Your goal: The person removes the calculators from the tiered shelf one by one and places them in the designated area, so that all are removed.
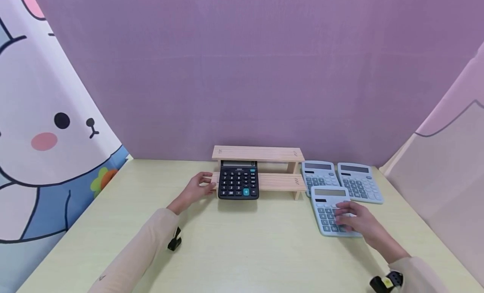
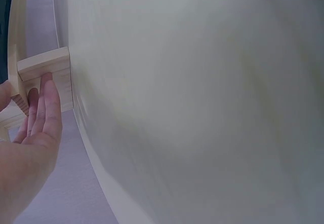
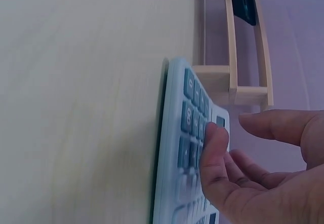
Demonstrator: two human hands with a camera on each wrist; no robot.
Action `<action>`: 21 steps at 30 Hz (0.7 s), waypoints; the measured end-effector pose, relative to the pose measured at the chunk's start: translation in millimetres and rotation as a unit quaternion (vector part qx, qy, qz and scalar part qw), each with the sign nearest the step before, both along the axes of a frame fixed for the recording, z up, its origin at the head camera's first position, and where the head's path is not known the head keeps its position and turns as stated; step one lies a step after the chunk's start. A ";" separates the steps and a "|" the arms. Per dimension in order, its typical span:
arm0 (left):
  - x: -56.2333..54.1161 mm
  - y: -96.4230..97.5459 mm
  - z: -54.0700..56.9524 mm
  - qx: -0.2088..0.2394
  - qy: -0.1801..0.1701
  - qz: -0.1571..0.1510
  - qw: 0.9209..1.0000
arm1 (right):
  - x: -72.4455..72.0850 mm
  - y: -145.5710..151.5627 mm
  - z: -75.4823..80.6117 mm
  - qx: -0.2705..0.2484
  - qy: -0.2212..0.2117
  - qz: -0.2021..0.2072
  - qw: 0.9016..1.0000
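A small two-tier wooden shelf (image 1: 277, 182) stands at the back of the table, a black calculator (image 1: 239, 181) leaning on its lower board. My left hand (image 1: 194, 191) holds the left end of that lower board. In the left wrist view the thumb lies on one side of the board's end and the fingers (image 2: 50, 102) on the other. Over the keys of the front light blue calculator (image 1: 325, 215) is my right hand (image 1: 357, 221), its fingers loosely bent and nothing between them. The right wrist view shows a gap between the thumb (image 3: 276, 125) and forefinger.
Two more light blue calculators, a back left one (image 1: 319, 171) and a back right one (image 1: 361, 184), lie right of the shelf. The front one overlaps them in view. Behind the pale table (image 1: 242, 251) rises a purple cloth backdrop (image 1: 242, 74). A cartoon-print cloth (image 1: 49, 171) hangs at left.
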State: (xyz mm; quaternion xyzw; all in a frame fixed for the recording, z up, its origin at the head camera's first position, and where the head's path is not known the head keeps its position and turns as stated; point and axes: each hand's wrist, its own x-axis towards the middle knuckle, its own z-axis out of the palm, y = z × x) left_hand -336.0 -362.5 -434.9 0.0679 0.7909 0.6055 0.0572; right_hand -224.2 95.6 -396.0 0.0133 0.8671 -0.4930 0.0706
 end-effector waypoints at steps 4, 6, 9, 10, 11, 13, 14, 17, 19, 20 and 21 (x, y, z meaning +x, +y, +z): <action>-0.3 -0.1 -0.4 0.004 0.004 -0.001 1.000 | -2.7 -11.5 0.1 -0.012 -0.010 0.002 1.000; -0.1 -0.2 -0.7 0.006 0.007 -0.002 1.000 | -3.7 -17.5 0.7 -0.024 -0.013 0.007 1.000; -0.5 -0.2 -1.2 0.010 0.009 -0.003 1.000 | -5.9 -26.5 0.5 -0.037 -0.013 0.017 0.999; -0.8 -0.2 -1.3 0.010 0.009 -0.003 1.000 | -6.7 -29.4 0.0 -0.042 -0.013 0.020 0.999; -1.1 0.0 -1.4 0.010 0.009 -0.003 1.000 | -7.5 -32.3 -0.5 -0.047 -0.013 0.022 0.999; -1.5 0.2 -1.3 0.010 0.011 -0.004 1.000 | -9.1 -37.9 -1.9 -0.053 -0.013 0.026 0.998; -1.7 0.3 -1.2 0.010 0.011 -0.005 1.000 | -9.9 -40.3 -2.8 -0.059 -0.013 0.030 0.998; -0.2 0.7 1.6 0.013 0.010 -0.007 1.000 | -13.3 -48.7 -5.6 -0.067 -0.016 0.035 0.997; -0.1 0.7 1.5 0.013 0.010 -0.008 1.000 | -15.4 -54.8 -7.0 -0.074 -0.017 0.038 0.996; -0.3 0.6 1.3 0.014 0.010 -0.009 1.000 | -16.2 -58.2 -7.5 -0.076 -0.017 0.039 0.996; -0.2 0.6 0.9 0.013 0.010 -0.009 1.000 | -17.2 -61.9 -8.2 -0.078 -0.018 0.037 0.996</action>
